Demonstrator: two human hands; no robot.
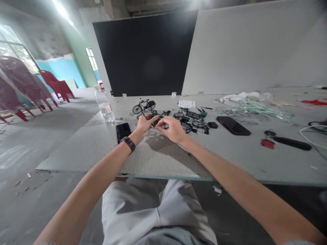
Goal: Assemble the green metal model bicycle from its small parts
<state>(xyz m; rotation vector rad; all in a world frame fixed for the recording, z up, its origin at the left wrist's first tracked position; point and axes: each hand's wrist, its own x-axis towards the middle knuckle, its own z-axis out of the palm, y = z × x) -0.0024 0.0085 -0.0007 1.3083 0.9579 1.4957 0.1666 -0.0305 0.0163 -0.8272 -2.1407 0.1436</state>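
Observation:
Both hands meet above the glass tabletop, around a partly built miniature bicycle (154, 113) with green and dark parts. My left hand (145, 125), with a dark watch on its wrist, is closed and pinches it from the left. From the right, my right hand (174, 130) has its thumb and fingertips pressed together on the same model. Which small part the fingertips hold is hidden. Behind the hands stands a black miniature bicycle (144, 105), upright. Loose wheels (186, 127) and several other black and green model parts lie just right of my right hand.
A water bottle (104, 105) and a phone (123, 132) are on the left. Another phone (233, 125), a black-handled tool (292, 143) and clear-green plastic scraps (263, 108) lie right. A paper sheet (186, 104) is behind the parts. The table's glass edge (168, 176) is near my lap.

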